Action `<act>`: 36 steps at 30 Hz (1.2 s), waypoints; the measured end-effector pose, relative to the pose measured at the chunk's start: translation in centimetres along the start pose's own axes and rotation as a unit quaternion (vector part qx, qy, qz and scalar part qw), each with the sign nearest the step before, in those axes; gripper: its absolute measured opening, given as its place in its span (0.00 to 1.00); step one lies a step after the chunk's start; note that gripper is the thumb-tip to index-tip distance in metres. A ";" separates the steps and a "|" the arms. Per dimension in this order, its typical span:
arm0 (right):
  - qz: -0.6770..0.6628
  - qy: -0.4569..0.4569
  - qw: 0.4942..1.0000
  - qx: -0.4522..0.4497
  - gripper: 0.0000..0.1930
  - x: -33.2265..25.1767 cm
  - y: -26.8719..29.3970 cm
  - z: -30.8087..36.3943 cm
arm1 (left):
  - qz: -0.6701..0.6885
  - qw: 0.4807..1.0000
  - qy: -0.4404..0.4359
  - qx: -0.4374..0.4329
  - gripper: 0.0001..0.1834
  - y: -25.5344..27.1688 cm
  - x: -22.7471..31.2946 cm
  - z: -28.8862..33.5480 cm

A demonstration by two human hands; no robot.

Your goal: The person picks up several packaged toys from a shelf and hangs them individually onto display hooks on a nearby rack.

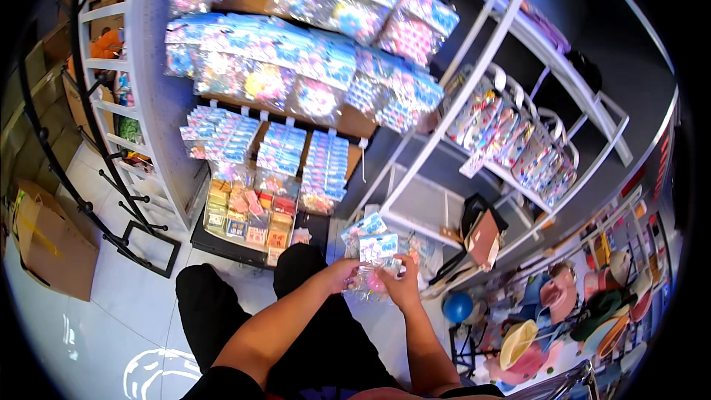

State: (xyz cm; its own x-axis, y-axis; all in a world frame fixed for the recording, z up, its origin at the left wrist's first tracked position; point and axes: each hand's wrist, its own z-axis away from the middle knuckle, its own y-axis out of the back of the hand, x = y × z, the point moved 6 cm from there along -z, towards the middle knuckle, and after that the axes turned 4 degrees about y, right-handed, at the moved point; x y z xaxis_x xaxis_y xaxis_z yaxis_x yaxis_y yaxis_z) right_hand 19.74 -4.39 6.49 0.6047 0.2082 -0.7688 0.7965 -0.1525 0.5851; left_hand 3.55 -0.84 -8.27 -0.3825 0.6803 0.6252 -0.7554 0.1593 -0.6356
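Between my two hands is a small clear plastic packet (pixel 378 248) with a blue-and-white header card and something pink inside. My left hand (pixel 344 275) is closed on its left side. The fingers of my right hand (pixel 401 279) pinch its right side, thumb near the pink content. Just beyond it lies another packet with a similar blue header card (pixel 361 227); whether it is also held, I cannot tell. More clear packets (pixel 415 247) show past my right hand, near the foot of the white shelf.
Rows of packets with blue cards (pixel 259 52) hang on the display ahead. Below stands a tray of small coloured boxes (pixel 248 218). A white shelf (pixel 489 52) with clear bags rises at right, beside hats (pixel 518 344) and a blue ball (pixel 457 307). Leftward are a black rack (pixel 111 237) and cardboard box (pixel 52 244).
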 end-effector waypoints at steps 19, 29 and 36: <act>-0.109 0.136 0.956 -0.238 0.23 -29.4 -5.8 -11.1 | -0.062 0.905 -0.417 -0.060 0.16 4.3 23.1 24.9; -0.245 0.352 0.902 -0.052 0.17 -54.5 -11.4 -27.1 | 0.031 0.890 -0.452 0.060 0.18 16.1 28.1 29.4; -0.220 0.399 0.890 0.010 0.21 -61.2 -13.3 -33.7 | 0.179 0.862 -0.474 -0.020 0.23 16.9 29.2 32.7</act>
State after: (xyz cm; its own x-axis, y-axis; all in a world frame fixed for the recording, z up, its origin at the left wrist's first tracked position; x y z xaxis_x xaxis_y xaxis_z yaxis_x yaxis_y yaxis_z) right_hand -27.99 17.46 54.46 0.0440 0.8712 -0.4890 0.9603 0.0981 0.2612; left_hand -37.82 -1.70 14.06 -0.8644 -0.1952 0.4633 -0.4873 0.0986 -0.8676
